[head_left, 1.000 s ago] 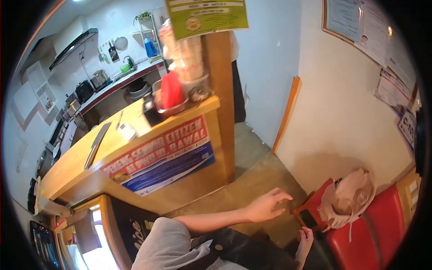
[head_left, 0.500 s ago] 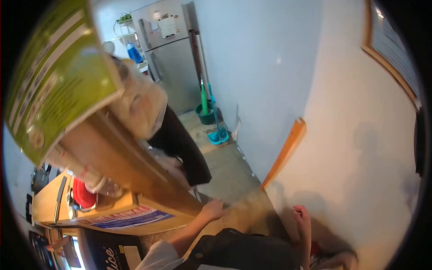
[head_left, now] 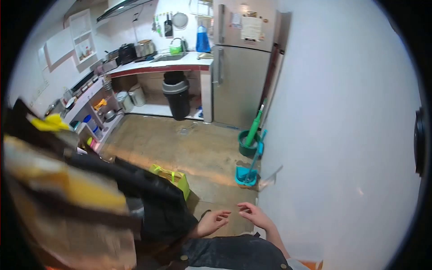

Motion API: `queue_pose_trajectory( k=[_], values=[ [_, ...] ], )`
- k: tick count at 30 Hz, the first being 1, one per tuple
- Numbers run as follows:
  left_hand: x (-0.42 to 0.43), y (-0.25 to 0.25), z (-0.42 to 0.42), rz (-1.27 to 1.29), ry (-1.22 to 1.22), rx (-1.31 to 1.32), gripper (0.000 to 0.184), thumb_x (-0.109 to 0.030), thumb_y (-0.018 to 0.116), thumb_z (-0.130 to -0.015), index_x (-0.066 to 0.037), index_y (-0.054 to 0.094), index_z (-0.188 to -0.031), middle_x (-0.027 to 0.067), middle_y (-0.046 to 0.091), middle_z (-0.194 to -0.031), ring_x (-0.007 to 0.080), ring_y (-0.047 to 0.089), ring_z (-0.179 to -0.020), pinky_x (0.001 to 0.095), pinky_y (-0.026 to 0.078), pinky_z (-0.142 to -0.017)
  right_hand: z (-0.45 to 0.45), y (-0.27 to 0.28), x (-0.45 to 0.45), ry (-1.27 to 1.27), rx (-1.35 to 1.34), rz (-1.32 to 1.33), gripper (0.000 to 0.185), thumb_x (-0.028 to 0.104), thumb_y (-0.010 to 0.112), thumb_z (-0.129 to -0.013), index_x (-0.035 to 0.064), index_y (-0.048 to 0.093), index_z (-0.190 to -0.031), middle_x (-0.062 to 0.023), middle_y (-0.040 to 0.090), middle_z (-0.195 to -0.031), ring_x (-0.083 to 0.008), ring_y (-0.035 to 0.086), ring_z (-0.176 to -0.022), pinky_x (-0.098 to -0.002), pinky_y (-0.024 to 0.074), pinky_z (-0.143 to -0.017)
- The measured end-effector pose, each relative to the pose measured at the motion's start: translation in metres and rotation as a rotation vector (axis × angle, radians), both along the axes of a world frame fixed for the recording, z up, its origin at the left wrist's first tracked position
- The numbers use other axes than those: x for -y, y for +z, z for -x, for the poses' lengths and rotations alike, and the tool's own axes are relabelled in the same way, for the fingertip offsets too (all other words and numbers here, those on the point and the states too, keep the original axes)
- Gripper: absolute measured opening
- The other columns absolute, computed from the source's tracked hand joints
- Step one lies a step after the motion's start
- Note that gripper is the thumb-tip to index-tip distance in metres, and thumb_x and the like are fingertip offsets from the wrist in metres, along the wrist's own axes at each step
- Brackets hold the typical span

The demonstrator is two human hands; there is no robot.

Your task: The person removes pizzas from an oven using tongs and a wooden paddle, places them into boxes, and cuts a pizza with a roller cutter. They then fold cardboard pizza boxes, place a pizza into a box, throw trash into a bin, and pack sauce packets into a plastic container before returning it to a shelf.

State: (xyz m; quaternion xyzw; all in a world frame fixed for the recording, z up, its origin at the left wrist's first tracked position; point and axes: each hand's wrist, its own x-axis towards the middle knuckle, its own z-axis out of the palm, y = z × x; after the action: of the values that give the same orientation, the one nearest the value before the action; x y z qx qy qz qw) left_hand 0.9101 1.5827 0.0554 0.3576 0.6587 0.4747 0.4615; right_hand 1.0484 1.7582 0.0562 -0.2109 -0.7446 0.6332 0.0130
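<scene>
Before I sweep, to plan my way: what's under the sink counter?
Under the sink counter show a grey-rimmed black trash bin, two pale containers left of it, and something blue. Anything directly behind them is covered.

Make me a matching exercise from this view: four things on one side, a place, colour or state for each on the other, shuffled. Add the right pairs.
Things:
1. dustpan
2. bin
3. bag
4. left hand

Descriptions:
A. holding nothing
B. yellow-green
C. teal
D. in the space under the counter

Right pairs: 1-C, 2-D, 3-B, 4-A
</scene>
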Motion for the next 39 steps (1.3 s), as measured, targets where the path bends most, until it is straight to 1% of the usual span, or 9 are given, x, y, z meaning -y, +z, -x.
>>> queue_pose_trajectory(
  k=[5,9,14,18,21,28,32,34,39],
  values=[
    [-0.058,0.015,0.085,-0.024,0.327,-0.128,0.034,-0.010,0.057,-0.083,-0.007,0.053,-0.116,0.0104,0.060,-0.102,0.0180,0.059,-0.090,0.0286,0.048,-0.078,0.068,-0.020,-0.135,-0.121,0.118,0.133,0.031,0.019,0.057,-0.085,0.0039,0.053,-0.111,-0.0049,0.059,-0.095,-0.0113,0.056,-0.082,-0.0255,0.0459,-0.073],
    [-0.089,-0.024,0.166,-0.049,0.635,-0.074,0.032,-0.009,0.057,-0.083,-0.005,0.054,-0.115,0.0120,0.061,-0.103,0.0174,0.058,-0.094,0.0279,0.046,-0.081,0.167,-0.028,-0.229,-0.077,0.126,0.153,0.026,0.014,0.055,-0.085,0.0045,0.053,-0.109,-0.0021,0.058,-0.091,-0.0081,0.055,-0.076,-0.0239,0.0449,-0.068],
    [-0.136,-0.017,0.280,0.016,0.915,-0.044,0.030,-0.009,0.056,-0.084,-0.003,0.055,-0.113,0.0113,0.061,-0.100,0.0154,0.057,-0.089,0.0267,0.046,-0.078,0.370,-0.006,-0.331,0.017,-0.156,-0.059,0.024,0.014,0.055,-0.085,0.0034,0.054,-0.106,-0.0012,0.057,-0.087,-0.0075,0.052,-0.073,-0.0237,0.0432,-0.063],
    [-0.158,-0.002,0.384,-0.104,1.060,-0.059,0.030,-0.008,0.057,-0.082,-0.003,0.056,-0.112,0.0100,0.060,-0.099,0.0141,0.056,-0.088,0.0255,0.046,-0.073,0.535,0.040,-0.352,0.049,-0.306,-0.059,0.023,0.015,0.056,-0.082,0.0021,0.058,-0.100,-0.0058,0.061,-0.089,-0.0124,0.057,-0.081,-0.0267,0.0458,-0.071],
    [-0.164,-0.006,0.470,-0.038,1.115,-0.092,0.030,-0.012,0.056,-0.082,-0.004,0.055,-0.111,0.0069,0.059,-0.103,0.0127,0.057,-0.086,0.0252,0.047,-0.071,0.674,0.047,-0.383,-0.040,-0.460,-0.361,0.021,0.015,0.058,-0.079,0.0028,0.060,-0.096,-0.0092,0.063,-0.086,-0.0168,0.060,-0.080,-0.0296,0.0466,-0.072],
    [-0.196,0.003,0.723,0.026,1.057,-0.169,0.028,-0.013,0.054,-0.084,-0.004,0.055,-0.111,0.0060,0.060,-0.099,0.0127,0.058,-0.083,0.0251,0.046,-0.069,0.988,0.180,-0.506,-0.566,-0.892,-0.840,0.020,0.010,0.058,-0.074,0.0009,0.057,-0.092,-0.0157,0.060,-0.079,-0.0303,0.058,-0.075,-0.0399,0.0461,-0.069],
    [-0.253,0.040,0.866,-0.090,0.955,-0.222,0.026,-0.010,0.055,-0.084,-0.004,0.056,-0.109,0.0049,0.061,-0.096,0.0113,0.057,-0.083,0.0245,0.046,-0.069,1.127,0.261,-0.595,-0.766,-0.818,-1.044,0.027,0.012,0.058,-0.074,0.0004,0.054,-0.098,-0.0207,0.059,-0.092,-0.0358,0.058,-0.085,-0.0431,0.0463,-0.075],
    [-0.290,0.059,0.924,-0.151,0.867,-0.222,0.025,-0.006,0.057,-0.082,0.000,0.058,-0.107,0.0059,0.062,-0.091,0.0100,0.057,-0.080,0.0229,0.046,-0.069,1.174,0.291,-0.641,-0.887,-0.692,-1.116,0.028,0.017,0.060,-0.073,-0.0006,0.056,-0.094,-0.0218,0.061,-0.086,-0.0371,0.059,-0.083,-0.0447,0.0467,-0.076],
    [-0.366,0.073,1.046,-0.139,0.667,-0.308,0.023,-0.006,0.057,-0.084,0.000,0.059,-0.106,0.0075,0.063,-0.092,0.0112,0.058,-0.082,0.0239,0.047,-0.073,1.250,0.354,-0.729,-1.027,-0.399,-1.070,0.041,0.027,0.059,-0.072,-0.0018,0.055,-0.101,-0.0243,0.060,-0.099,-0.0382,0.058,-0.094,-0.0445,0.0462,-0.081]
  ],
)
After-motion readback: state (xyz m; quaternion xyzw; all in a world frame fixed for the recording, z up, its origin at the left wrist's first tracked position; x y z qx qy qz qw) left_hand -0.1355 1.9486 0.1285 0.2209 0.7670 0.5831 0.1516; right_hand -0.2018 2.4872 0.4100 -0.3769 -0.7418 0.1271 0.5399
